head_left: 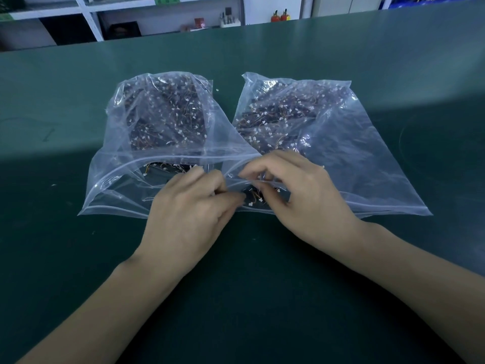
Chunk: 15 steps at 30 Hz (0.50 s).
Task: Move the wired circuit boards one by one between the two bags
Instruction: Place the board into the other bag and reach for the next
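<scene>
Shelving (126,11) fills the far left, its contents too small to name. On the green table (52,245) the left zip bag (118,185) lies with its mouth gaping, the wired circuit boards (162,114) inside a dark blur of wires and white plugs. Left hand (189,206) curls at the two mouths; whether it pinches plastic or a board is hidden. Right hand (301,198) pinches the rim of the right zip bag (354,153) over one board (256,197), half covered by fingers.
</scene>
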Tool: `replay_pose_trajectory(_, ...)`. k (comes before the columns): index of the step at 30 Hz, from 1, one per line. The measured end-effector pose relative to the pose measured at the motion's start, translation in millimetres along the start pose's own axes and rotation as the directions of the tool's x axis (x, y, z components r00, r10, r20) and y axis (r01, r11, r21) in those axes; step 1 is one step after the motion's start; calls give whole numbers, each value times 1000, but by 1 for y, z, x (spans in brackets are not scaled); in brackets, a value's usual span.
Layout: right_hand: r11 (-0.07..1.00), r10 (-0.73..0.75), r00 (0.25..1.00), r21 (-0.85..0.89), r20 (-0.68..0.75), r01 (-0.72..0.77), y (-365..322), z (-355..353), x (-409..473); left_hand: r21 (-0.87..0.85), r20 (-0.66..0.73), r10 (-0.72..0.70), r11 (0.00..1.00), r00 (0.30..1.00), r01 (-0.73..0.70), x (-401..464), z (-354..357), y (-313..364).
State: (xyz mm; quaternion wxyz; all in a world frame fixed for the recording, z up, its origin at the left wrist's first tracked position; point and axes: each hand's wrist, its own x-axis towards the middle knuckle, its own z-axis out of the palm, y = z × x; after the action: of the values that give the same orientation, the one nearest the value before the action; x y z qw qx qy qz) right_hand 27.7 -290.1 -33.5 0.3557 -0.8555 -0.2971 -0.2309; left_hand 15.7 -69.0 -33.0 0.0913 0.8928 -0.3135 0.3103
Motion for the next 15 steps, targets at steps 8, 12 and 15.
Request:
replay_pose_trajectory(8, 1000, 22, 1000, -20, 22, -21, -3, -2, 2, -201, -35, -308, 934, 951, 295, -4, -20, -2)
replay_pose_trajectory(12, 999, 46, 998, -31, 37, -44, -5, -3, 1, 10, 44, -337, 941, 940, 337, -8, -31, -24)
replay_pose_trajectory(15, 998, 49, 998, -37, 39, -47, -5, -2, 0, 84, 193, -407, 913, 893, 398, -15, -30, -31)
